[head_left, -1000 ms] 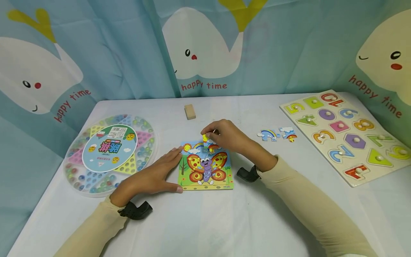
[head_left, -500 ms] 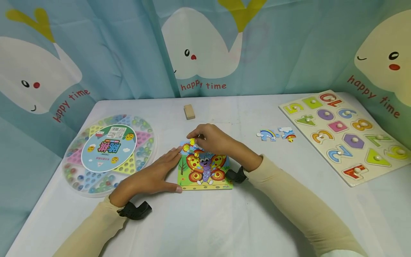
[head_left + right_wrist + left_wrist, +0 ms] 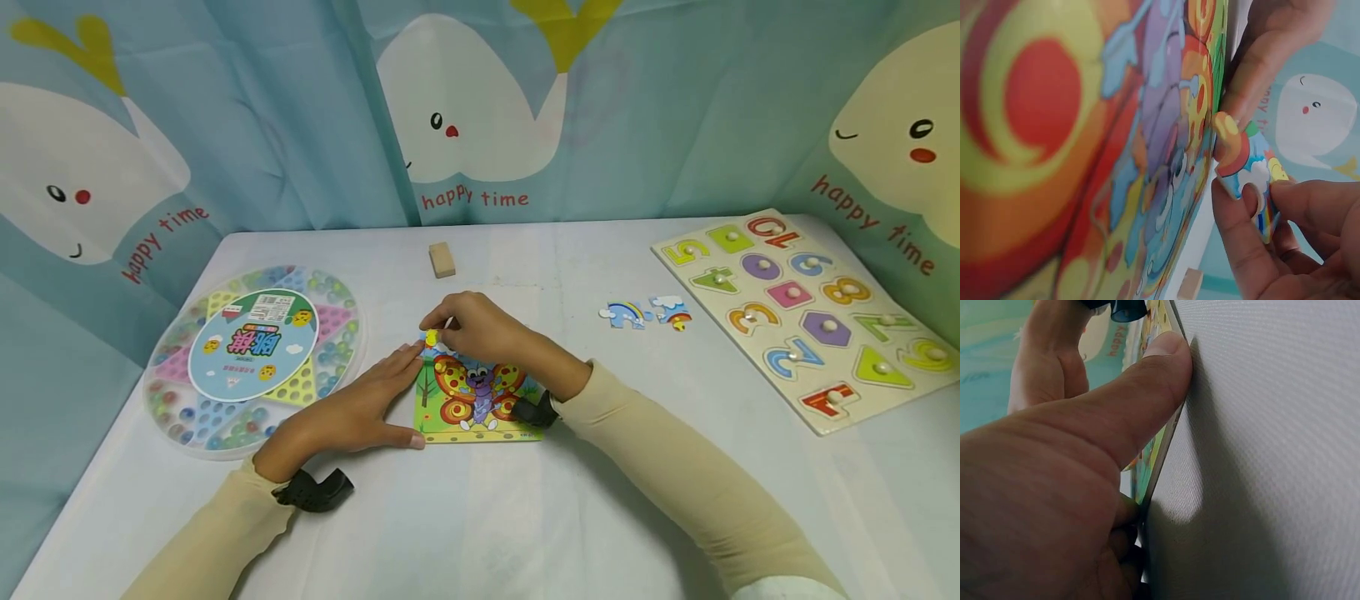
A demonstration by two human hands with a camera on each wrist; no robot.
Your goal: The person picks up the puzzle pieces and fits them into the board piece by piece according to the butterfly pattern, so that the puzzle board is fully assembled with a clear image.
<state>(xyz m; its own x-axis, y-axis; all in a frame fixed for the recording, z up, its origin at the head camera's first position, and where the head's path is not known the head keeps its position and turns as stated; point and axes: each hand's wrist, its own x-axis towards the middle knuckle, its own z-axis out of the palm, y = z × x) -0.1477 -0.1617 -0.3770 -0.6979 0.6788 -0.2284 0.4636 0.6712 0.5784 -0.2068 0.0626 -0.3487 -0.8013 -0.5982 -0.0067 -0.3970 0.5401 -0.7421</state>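
Note:
A jigsaw board (image 3: 480,421) with a butterfly picture lies flat on the white table. My right hand (image 3: 480,327) is over its upper left corner and pinches a jigsaw piece (image 3: 1259,170) between thumb and fingers. In the right wrist view the piece shows a sun, a cloud and part of a rainbow; it is tilted against the board's edge, and I cannot tell whether it touches the board. My left hand (image 3: 367,408) rests along the board's left side, fingers extended near the top corner and thumb (image 3: 1163,369) at the lower corner. The right hand covers the board's upper part.
Two loose jigsaw pieces, one with a rainbow (image 3: 626,315) and another (image 3: 670,312) beside it, lie right of the board. A small wooden block (image 3: 442,260) sits behind. A round marble game (image 3: 255,346) stands left, a number peg board (image 3: 750,293) right.
The right hand has carried the jigsaw piece leftward, from the board's upper middle to its upper left corner, and lowered it. The left hand stays where it was.

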